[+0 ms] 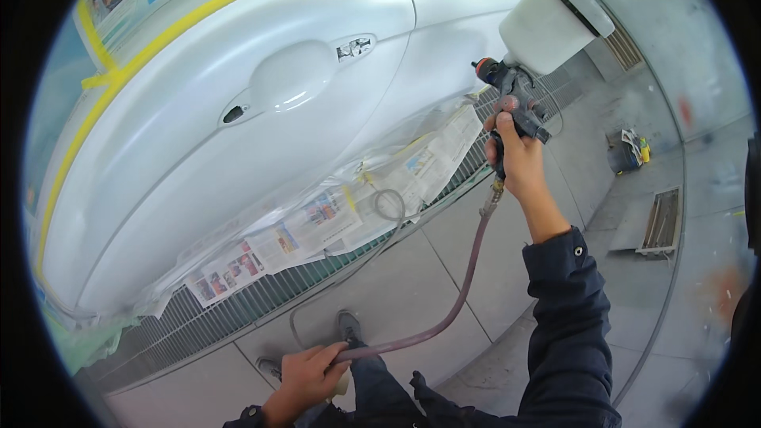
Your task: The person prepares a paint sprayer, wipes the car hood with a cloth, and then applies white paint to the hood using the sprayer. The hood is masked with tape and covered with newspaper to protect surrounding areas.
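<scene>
My right hand (514, 152) is wrapped round the grip of a spray gun (517, 103), held up at the upper right. A large whitish paint cup (547, 28) sits on top of the gun, and its orange-ringed nozzle points left toward the car. From the base of the grip a dull red air hose (469, 285) curves down to my left hand (311, 380), whose fingers close over it near my legs. Beyond both hands stretches a pale, glossy car door panel (206, 162) with a rounded handle recess (293, 75) and two small openings beside it.
Yellow masking tape (151, 43) and printed paper border the panel. Newspaper sheets (317, 226) hang along its lower edge above a floor grating (238, 309). A thin grey cable (388, 242) loops over them. A dark container (625, 152) stands by the right wall near a floor vent (659, 222).
</scene>
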{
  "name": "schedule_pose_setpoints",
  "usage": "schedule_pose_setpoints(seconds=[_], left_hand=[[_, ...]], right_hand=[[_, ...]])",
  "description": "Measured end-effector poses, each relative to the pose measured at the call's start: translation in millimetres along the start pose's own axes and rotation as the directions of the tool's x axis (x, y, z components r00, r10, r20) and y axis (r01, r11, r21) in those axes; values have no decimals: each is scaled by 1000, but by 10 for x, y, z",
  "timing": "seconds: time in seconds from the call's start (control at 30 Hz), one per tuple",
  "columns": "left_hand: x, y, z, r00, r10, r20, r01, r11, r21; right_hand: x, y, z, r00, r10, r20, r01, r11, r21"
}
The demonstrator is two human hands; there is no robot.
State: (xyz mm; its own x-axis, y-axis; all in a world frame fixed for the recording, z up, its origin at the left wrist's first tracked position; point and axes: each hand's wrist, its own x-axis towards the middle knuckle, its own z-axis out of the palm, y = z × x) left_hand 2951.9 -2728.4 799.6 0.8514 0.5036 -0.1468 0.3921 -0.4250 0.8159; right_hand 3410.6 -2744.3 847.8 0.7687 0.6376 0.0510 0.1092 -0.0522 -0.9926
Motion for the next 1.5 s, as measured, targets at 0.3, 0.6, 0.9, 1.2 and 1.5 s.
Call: schedule_pose_setpoints(seconds=[0.3,0.6,0.9,1.2,1.5], left_hand=[[138,64,192,999,-38,-12,38,999,-23],[-338,-91,-61,998,-52,-41,53,998,29],[-1018,-303,-221,982,-165,-94,166,986,2],[-1849,-596,-302,956,-201,-215,215,976,42],[-2785,-944,-574,914,-267,-306,275,961,-16]], right_hand=[[293,-33,-196,957,-236,-172,177,937,-301],[-346,-389,503,977,37,212,-2,987,-164],[-819,-523,1202,855,104,508,-66,994,-93],[-1431,-797,1905,770,209,603,-170,978,-121],[-2246,-886,2795,781,113,614,-57,992,-110]])
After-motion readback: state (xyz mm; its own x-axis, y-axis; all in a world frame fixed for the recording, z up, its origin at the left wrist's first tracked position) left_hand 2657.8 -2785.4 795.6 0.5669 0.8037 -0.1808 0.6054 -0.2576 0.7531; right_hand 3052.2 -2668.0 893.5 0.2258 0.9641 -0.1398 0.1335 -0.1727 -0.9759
